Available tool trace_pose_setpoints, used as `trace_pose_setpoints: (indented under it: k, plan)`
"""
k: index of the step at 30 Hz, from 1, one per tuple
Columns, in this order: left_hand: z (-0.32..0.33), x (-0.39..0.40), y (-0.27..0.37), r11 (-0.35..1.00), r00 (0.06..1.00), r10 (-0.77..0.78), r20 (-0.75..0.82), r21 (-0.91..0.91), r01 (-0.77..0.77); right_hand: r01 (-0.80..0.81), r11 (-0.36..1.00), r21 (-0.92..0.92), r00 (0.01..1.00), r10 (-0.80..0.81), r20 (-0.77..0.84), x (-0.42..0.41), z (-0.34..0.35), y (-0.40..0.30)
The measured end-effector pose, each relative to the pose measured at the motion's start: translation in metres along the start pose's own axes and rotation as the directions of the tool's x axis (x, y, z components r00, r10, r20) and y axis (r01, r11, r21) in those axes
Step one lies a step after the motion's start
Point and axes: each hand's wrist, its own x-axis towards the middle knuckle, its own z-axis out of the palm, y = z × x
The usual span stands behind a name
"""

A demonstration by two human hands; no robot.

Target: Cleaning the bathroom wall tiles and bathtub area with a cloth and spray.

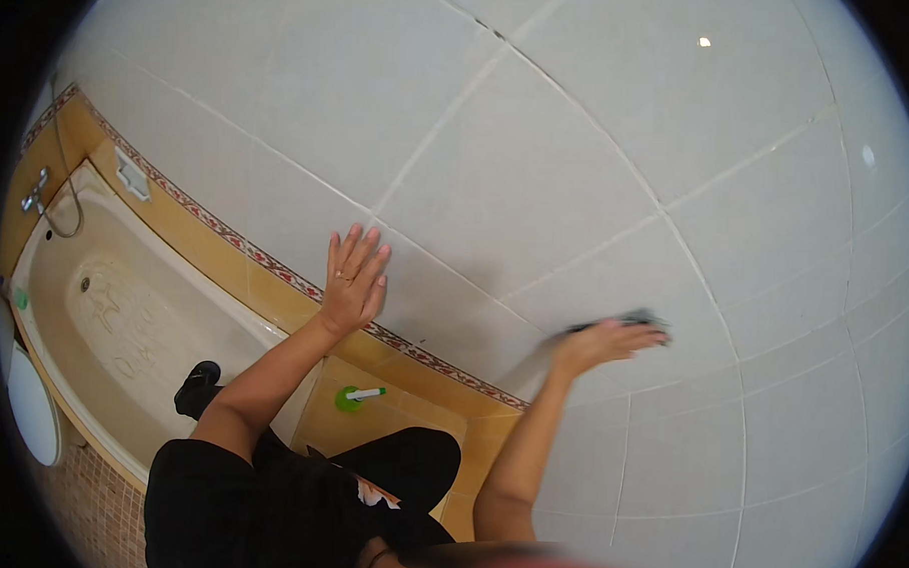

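My left hand [354, 284] rests flat against the white wall tiles [444, 156], just above a red floral border strip [275, 269]. It holds nothing, and a ring shows on one finger. Farther right, my right hand [602, 345] presses a dark greenish cloth or pad [643, 321] to the tiled wall. Motion blurs the pad, so its exact kind cannot be made out. My fingers cover part of it. Pale grout lines run between the tiles near both hands.
Below the wall lies a cream bathtub [146, 311], with one black-shod foot [200, 379] inside it. A green and white spray bottle [357, 397] stands on the yellow tiled ledge [328, 424]. A chrome tap [36, 192] with a shower hose and a soap dish [132, 175] are at left.
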Motion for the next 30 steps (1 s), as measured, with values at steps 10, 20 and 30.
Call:
trace_pose_setpoints:
  k: [10,20,30]
  plan:
    - [0.084,-0.003,-0.011,0.963,0.950,0.186,-0.250,0.240,-0.126,0.242,0.968,0.072,0.969,-0.244,0.024,-0.118,0.055,-0.011]
    - [0.083,0.004,-0.002,0.948,0.933,0.258,-0.251,0.253,-0.194,-0.146,0.979,0.141,0.944,0.181,-0.277,-0.009,0.002,0.090]
    - [0.087,0.004,0.000,0.930,0.940,0.286,-0.188,0.292,-0.224,-0.110,0.957,0.268,0.994,0.102,0.045,-0.227,0.091,0.002]
